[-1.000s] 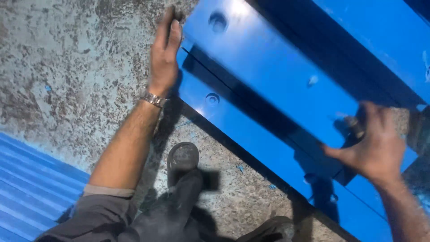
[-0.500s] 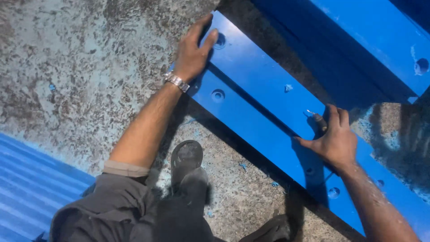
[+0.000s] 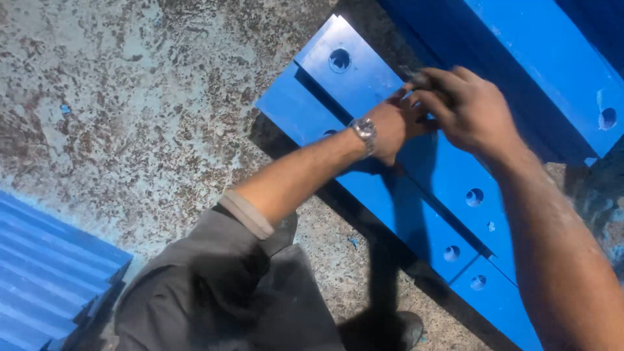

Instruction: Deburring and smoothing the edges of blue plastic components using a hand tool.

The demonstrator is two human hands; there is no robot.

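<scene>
Blue plate [image 3: 364, 75] edge meets left hand [image 3: 396, 123] and right hand [image 3: 471, 110].

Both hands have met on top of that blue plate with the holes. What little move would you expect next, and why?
Probably a short slide or lift of the top blue plate, to line it up with the plate beneath. The left hand and right hand meet at its far edge, and its near end sits offset from the lower blue plate. Whether the fingers pinch something small there is too blurred to tell.

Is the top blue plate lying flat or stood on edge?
Flat: the top blue plate shows its broad drilled face upward, resting on another plate.
</scene>
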